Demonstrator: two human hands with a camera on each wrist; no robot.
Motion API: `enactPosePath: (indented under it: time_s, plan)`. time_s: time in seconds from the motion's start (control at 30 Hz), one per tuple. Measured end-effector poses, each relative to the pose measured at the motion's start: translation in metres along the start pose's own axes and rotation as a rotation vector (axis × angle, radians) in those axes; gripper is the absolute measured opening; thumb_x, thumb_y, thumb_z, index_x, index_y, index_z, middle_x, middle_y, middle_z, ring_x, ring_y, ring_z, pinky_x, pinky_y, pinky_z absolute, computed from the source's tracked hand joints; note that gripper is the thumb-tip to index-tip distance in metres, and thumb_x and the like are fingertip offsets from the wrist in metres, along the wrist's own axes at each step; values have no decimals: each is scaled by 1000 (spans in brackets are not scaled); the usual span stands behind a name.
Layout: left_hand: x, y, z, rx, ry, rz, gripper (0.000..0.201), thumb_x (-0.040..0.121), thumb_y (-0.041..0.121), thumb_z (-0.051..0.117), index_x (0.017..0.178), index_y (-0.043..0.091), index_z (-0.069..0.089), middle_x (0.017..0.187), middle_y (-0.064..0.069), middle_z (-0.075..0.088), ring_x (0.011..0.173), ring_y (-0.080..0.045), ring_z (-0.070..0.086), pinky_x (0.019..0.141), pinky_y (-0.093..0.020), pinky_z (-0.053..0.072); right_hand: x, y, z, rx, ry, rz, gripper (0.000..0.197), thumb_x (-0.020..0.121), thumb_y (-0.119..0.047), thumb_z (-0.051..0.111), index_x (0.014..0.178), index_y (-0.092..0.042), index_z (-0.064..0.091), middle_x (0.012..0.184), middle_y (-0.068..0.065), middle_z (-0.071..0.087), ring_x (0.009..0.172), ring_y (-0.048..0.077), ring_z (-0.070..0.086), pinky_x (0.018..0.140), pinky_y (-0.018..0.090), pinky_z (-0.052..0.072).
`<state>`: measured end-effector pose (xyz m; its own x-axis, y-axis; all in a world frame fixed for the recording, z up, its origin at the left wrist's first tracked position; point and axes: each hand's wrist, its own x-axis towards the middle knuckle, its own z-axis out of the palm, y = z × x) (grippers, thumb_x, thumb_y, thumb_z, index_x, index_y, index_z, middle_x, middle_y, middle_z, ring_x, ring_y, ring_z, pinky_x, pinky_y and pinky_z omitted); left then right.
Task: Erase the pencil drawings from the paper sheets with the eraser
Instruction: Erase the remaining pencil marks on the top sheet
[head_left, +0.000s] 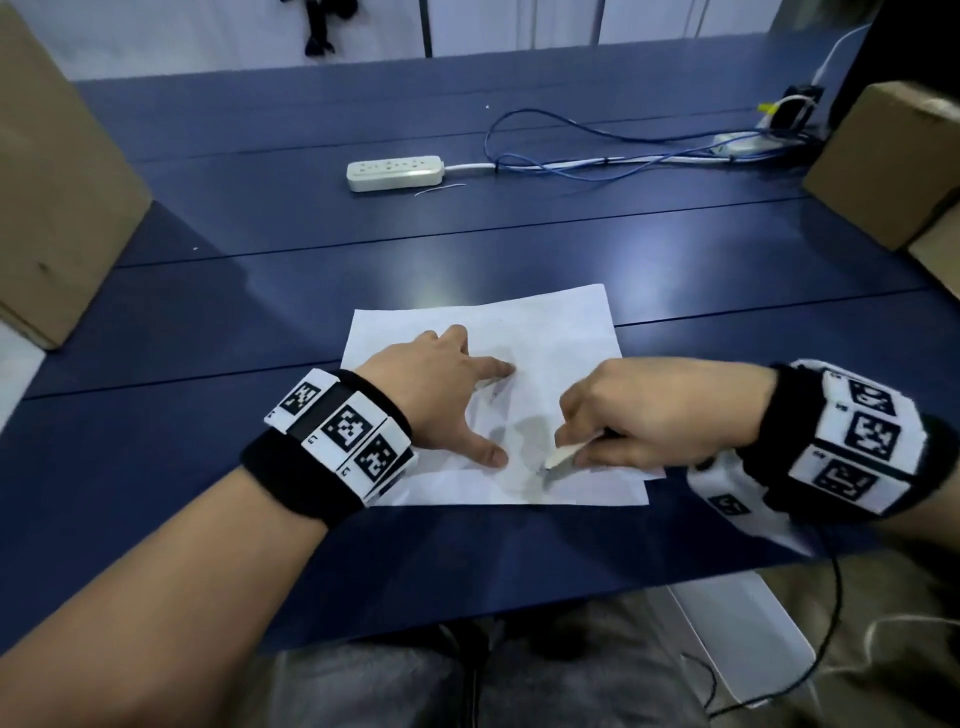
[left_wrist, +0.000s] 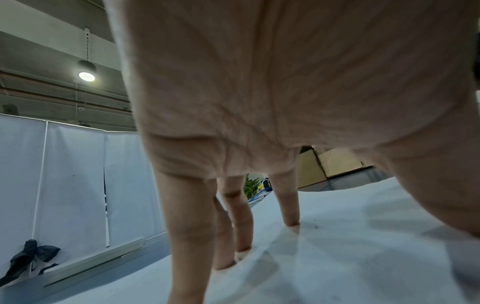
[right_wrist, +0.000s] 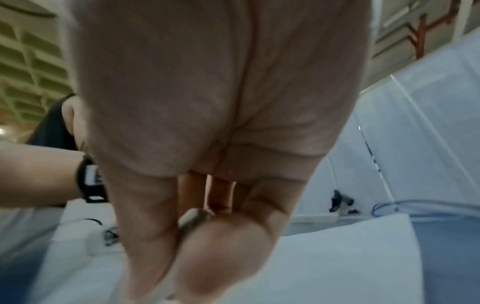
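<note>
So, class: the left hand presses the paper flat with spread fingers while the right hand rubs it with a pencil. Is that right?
Not quite. The right hand holds a white eraser, not a pencil, as the head view shows. The left hand does press the paper flat with spread fingers.

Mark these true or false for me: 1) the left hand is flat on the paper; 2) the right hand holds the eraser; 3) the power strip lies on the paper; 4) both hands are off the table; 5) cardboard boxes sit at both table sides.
1) True: the left hand presses spread fingers on the paper.
2) True: the right hand pinches the eraser, tip on the sheet.
3) False: the power strip lies farther back on the blue table.
4) False: both are on the paper.
5) True: left box, right box.
</note>
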<state>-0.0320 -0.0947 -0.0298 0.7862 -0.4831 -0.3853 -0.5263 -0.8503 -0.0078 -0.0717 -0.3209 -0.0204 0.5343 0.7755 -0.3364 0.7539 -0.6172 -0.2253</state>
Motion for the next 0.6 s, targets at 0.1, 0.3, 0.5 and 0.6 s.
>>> enactPosePath:
  time_s: [0.1,0.3,0.5,0.6]
  plan:
    - [0,2,-3,-4,-9,-1,101,61,84,62,148,52,21,122,1,39,115,-21,43,90,-40,48,17,28,-14,-127,96,257,33,96,-39,51,81,-11,62,83,5,64,79,25,56,74,41,51]
    - [-1,1,-3,-10,-9,-12,102,61,85,63,148,52,22,122,1,39,115,-21,43,90,-40,48,10,23,-6,-122,151,142,23,96,-30,56,90,-11,67,87,5,61,82,23,55,71,24,38]
    - [1,2,-3,-9,-23,3,101,62,83,64,148,52,20,123,0,38,113,-22,42,88,-40,48,6,18,-10,7,13,148,32,95,-43,55,87,-15,68,76,-6,55,71,13,46,72,32,48]
    - [1,3,-5,-2,-29,-1,101,63,83,63,148,54,18,123,0,38,113,-23,42,88,-41,48,14,38,-16,-139,121,306,65,84,-71,29,73,-14,57,71,2,58,71,24,53,69,48,53]
